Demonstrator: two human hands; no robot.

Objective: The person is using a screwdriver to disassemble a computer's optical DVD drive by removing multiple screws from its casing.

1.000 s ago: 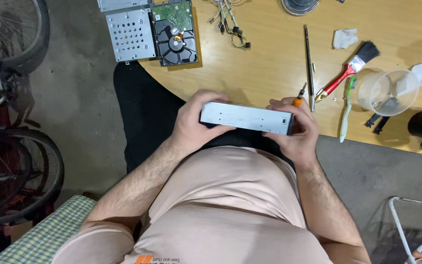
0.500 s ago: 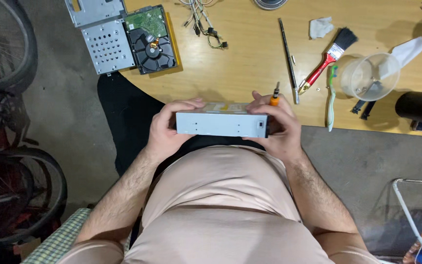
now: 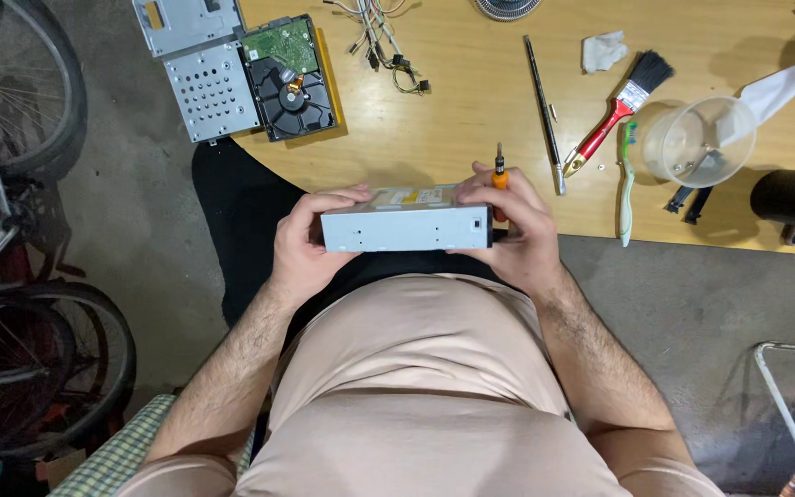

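Hands come first: the left hand (image 3: 304,247) and right hand (image 3: 517,230) grip the ends of a closed grey metal drive box (image 3: 407,228), the right also pinching a small orange screwdriver (image 3: 500,175), just above the wooden table's (image 3: 471,120) near edge, with bare wood beyond.

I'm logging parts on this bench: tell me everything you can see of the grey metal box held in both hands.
The drive is a flat, rectangular grey metal box, held level above the table edge, long side facing the camera. That side has small holes; the top carries a pale label. The left hand grips its left end, the right hand its right end, with a small orange screwdriver also in that hand.
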